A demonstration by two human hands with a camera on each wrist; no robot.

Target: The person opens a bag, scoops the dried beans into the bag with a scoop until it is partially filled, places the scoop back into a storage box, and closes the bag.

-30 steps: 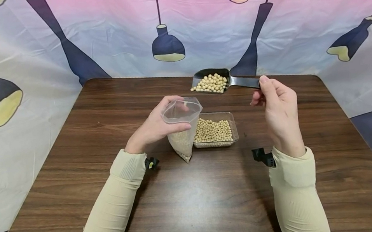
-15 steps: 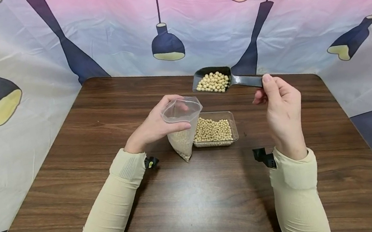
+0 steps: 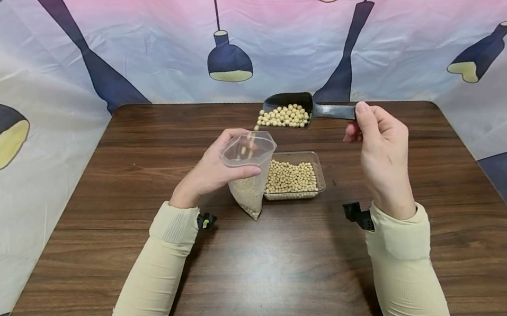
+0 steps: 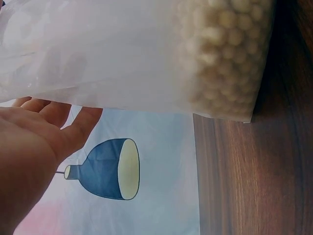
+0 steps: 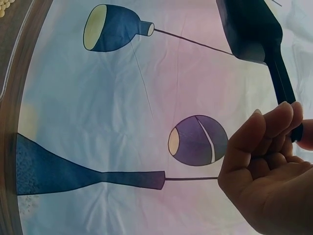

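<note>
My left hand [image 3: 209, 170] holds a clear plastic bag [image 3: 256, 179] around its open mouth, thumb in front and fingers behind. Pale round soybeans [image 4: 225, 54] fill the bag's lower part. Its bottom corner appears close to the table. Above and right of the mouth, my right hand [image 3: 384, 154] pinches the handle end of a black scoop [image 3: 334, 110] between thumb and fingers. Soybeans [image 3: 286, 116] lie in the scoop, and a few fall from its front lip into the bag. The right wrist view shows the scoop's underside [image 5: 252, 29].
Behind the bag stands a clear rectangular container [image 3: 319, 170] with more soybeans in it. Everything is over a brown wooden table [image 3: 259, 274]. A fabric backdrop [image 3: 162, 47] printed with lamps hangs behind the table's far edge.
The scoop drew back slightly right and levelled, then came left again and tipped. Beans now drop from its lip into the bag. The left hand and bag stay in place.
</note>
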